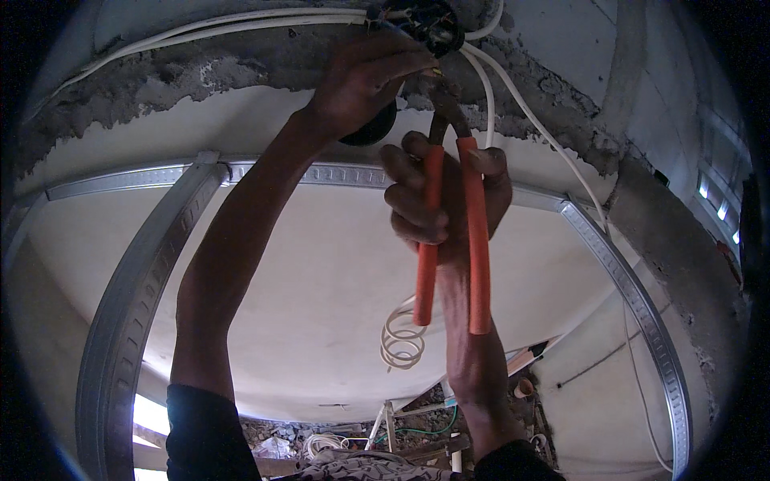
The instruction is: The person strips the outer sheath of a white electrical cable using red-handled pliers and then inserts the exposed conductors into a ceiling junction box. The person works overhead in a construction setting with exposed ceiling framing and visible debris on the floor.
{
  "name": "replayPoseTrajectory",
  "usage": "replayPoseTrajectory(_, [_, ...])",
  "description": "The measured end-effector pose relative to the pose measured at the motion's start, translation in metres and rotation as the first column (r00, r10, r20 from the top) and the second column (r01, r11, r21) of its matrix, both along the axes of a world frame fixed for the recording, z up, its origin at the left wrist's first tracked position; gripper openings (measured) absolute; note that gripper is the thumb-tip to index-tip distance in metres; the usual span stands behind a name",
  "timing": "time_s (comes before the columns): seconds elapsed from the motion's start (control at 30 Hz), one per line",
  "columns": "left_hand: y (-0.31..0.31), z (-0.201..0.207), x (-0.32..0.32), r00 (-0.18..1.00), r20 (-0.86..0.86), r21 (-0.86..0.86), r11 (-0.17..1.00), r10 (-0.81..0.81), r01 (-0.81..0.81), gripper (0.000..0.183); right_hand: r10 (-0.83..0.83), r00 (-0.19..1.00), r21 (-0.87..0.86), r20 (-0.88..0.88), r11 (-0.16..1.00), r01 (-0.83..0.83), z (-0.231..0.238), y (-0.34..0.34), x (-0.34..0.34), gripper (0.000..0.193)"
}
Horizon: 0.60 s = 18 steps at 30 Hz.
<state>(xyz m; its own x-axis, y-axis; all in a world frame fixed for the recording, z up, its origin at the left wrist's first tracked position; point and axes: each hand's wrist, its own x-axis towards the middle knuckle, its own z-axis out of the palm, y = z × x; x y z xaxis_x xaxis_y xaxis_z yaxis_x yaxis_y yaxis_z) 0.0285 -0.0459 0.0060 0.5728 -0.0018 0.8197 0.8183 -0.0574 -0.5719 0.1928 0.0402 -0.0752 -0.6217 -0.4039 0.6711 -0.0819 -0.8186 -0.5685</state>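
Observation:
Both arms reach up to a round black electrical box [451,30] with a tangle of thin wires in it. My right hand [453,192] is wrapped round a pair of pliers [478,240] with long orange handle grips, which stand a little apart. The dark head of the pliers points up, close to the fingertips of my left hand [373,80]. Those fingers are pinched together just below the box, apparently on a thin wire end; the fingers hide most of it. Under my left wrist shows a black round piece [373,132], partly covered by the hand.
White cables [233,24] run to the box from the left, and more white cable [553,144] bends down on the right. Metal profiles [152,280] frame a white panel [321,264]. A coiled white cable [401,341] hangs below. Rubble [281,433] and a ladder [390,425] lie farther down.

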Motion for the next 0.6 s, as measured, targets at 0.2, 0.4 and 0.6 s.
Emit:
replayPoseTrajectory(0.2, [0.004,0.003,0.005,1.0,-0.009,0.027,1.0,-0.001,0.001,0.039,-0.12,0.991,0.023,-0.06,0.992,0.121,0.016,0.011,0.016,0.057])
replayPoseTrajectory(0.4, [0.007,0.004,0.008,0.999,0.013,0.006,0.999,-0.048,0.048,0.039,0.066,0.998,-0.131,-0.021,0.989,-0.069,0.006,0.023,0.004,0.066])
replayPoseTrajectory(0.6, [0.003,0.001,0.003,0.999,0.035,-0.03,0.999,-0.023,0.024,0.041,-0.374,0.917,0.073,0.141,0.927,0.367,0.012,0.011,0.023,0.062])
